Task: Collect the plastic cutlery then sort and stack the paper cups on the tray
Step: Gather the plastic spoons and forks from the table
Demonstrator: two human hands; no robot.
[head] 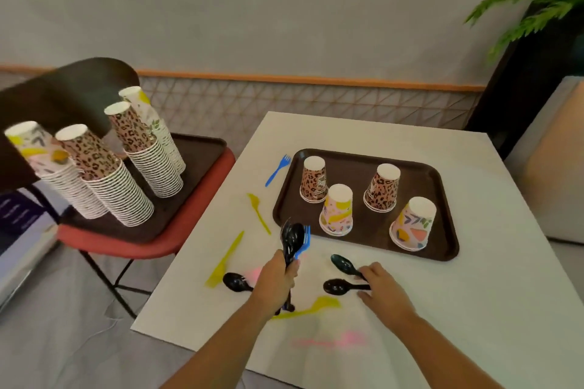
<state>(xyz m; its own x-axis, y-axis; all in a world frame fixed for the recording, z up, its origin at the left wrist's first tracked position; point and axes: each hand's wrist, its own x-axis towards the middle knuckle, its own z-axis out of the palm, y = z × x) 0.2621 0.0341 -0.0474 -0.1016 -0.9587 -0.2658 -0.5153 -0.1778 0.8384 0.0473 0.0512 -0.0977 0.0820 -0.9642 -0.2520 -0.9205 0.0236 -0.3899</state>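
brown tray point(442, 249), leopard cups point(313, 179), blk spoons point(336, 287)

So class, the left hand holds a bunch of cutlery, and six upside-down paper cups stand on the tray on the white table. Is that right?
Not quite. The head view shows four upside-down cups on the tray, not six. The left hand does hold a bunch of cutlery.
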